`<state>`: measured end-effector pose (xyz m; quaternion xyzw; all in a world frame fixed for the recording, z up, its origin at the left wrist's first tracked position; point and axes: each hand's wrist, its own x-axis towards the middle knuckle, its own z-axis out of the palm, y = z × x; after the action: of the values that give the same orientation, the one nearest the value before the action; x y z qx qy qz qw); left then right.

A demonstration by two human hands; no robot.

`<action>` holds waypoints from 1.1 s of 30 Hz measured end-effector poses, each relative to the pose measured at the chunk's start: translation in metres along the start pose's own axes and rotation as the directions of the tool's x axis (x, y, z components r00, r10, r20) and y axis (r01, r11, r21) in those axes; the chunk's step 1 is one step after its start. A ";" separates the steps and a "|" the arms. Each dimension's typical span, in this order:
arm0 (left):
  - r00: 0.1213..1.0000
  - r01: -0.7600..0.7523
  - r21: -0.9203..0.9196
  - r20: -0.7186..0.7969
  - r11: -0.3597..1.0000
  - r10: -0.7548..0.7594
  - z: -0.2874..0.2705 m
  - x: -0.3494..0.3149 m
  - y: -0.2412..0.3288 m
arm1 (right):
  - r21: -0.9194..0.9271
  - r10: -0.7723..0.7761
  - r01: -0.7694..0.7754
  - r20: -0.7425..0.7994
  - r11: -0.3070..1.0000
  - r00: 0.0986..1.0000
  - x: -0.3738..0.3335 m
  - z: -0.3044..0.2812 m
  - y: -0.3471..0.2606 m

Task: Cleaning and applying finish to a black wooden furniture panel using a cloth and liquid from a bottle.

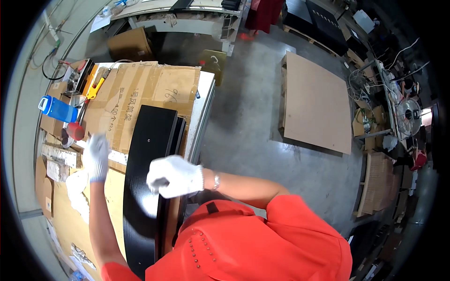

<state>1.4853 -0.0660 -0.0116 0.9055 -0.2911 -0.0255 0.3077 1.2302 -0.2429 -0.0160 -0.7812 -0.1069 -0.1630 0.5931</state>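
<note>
A long black panel point(149, 139) with a curved edge lies lengthwise on the workbench, alongside further black pieces point(176, 136). Over its near half is my right hand point(174, 178), in a white knit glove. Its fingers are curled in, and whatever they may hold is hidden. My left hand point(97, 158), gloved the same way, is left of the panel by the edge of a flattened cardboard sheet point(112, 105). Blur hides how its fingers are set. Close to it is a red rounded head, like a mallet's point(75, 131).
Beyond the left hand are a blue water bottle point(61, 110) and a yellow-handled tool point(96, 88). A white cloth point(78, 192) lies nearer. Right of the bench, a large brown board point(316, 103) rests low over the floor. A fan point(408, 115) stands far right; a person point(264, 16) stands at the back.
</note>
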 end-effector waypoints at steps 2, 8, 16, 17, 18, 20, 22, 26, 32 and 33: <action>0.944 0.321 -0.271 0.012 0.908 -0.330 -0.027 -0.067 -0.057 | -0.118 -0.113 0.075 -0.357 0.990 0.927 0.006 -0.025 0.004; 0.769 0.467 -0.541 -0.142 0.699 -0.624 -0.053 -0.234 -0.068 | -0.478 -0.140 -0.279 -0.669 0.833 0.730 0.020 -0.068 0.052; 0.892 0.283 -0.346 -0.249 0.894 -0.378 -0.042 -0.252 -0.064 | -0.616 -0.197 -0.072 -0.357 0.785 0.913 0.000 -0.016 0.027; 0.894 0.294 -0.294 -0.252 0.909 -0.370 -0.043 -0.251 -0.070 | -0.623 -0.206 -0.124 -0.430 0.772 0.879 0.011 -0.032 0.037; 0.893 0.299 -0.299 -0.247 0.906 -0.376 -0.042 -0.252 -0.072 | -0.625 -0.215 -0.178 -0.501 0.760 0.838 0.020 -0.048 0.051; 0.906 0.294 -0.325 -0.206 0.899 -0.371 -0.044 -0.250 -0.071 | -0.632 -0.238 -0.271 -0.601 0.726 0.763 0.036 -0.073 0.067; 0.892 0.300 -0.393 -0.207 0.869 -0.402 -0.041 -0.250 -0.063 | -0.624 -0.208 -0.285 -0.596 0.728 0.776 0.032 -0.068 0.069; 0.884 0.292 -0.424 -0.222 0.857 -0.411 -0.041 -0.251 -0.059 | -0.528 -0.171 -0.137 -0.492 0.838 0.854 0.000 -0.001 0.038; 0.924 0.267 -0.222 -0.217 0.938 -0.314 -0.045 -0.245 -0.054 | -0.625 -0.237 -0.200 -0.544 0.755 0.805 0.023 -0.046 0.058; 0.923 0.269 -0.224 -0.216 0.937 -0.317 -0.044 -0.245 -0.056 | -0.617 -0.222 -0.154 -0.488 0.772 0.844 0.013 -0.029 0.053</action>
<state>1.3207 0.1267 -0.0403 0.9013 -0.1072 0.0147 0.4195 1.2579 -0.2859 -0.0508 -0.8549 0.1094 -0.4115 0.2964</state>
